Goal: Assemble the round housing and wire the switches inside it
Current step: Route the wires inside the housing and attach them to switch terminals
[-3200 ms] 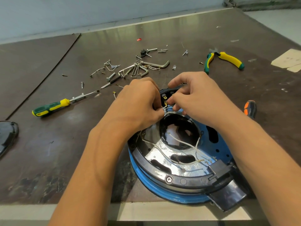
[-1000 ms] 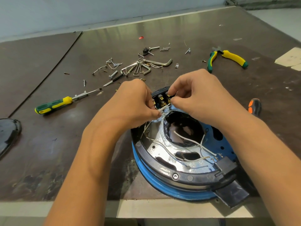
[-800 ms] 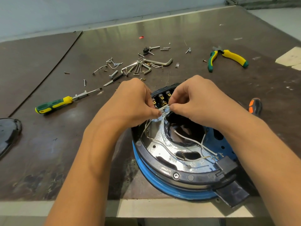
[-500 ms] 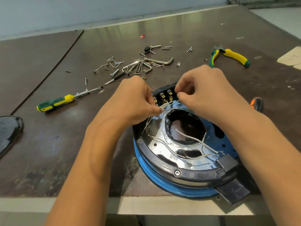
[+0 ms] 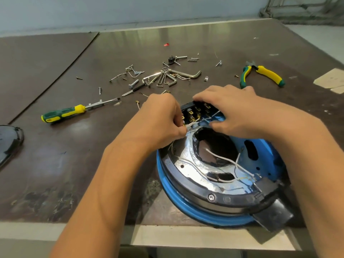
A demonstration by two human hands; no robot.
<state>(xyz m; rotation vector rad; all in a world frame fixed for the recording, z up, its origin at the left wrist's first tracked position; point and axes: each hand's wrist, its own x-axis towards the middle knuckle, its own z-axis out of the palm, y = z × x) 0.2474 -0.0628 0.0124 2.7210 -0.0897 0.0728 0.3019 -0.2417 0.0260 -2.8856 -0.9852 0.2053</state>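
A round blue housing (image 5: 188, 205) with a black rim and a shiny inner plate lies at the table's near edge. Thin white wires (image 5: 221, 157) run across its inside. At its far rim stands a black switch block (image 5: 193, 112) with brass terminals. My left hand (image 5: 160, 120) pinches a white wire end just left of the terminals. My right hand (image 5: 232, 110) lies over the block, fingers on its top edge and thumb low beside the wires; its palm hides the block's right part.
A green-yellow screwdriver (image 5: 74, 112) lies to the left. Hex keys (image 5: 167, 77) and several loose screws are scattered behind the housing. Green-yellow pliers (image 5: 264, 75) lie at the far right. A dark cover piece (image 5: 9, 138) sits at the left edge.
My right hand let go of the wire it pinched and moved up onto the switch block. My left hand keeps its pinch on the wire by the terminals.
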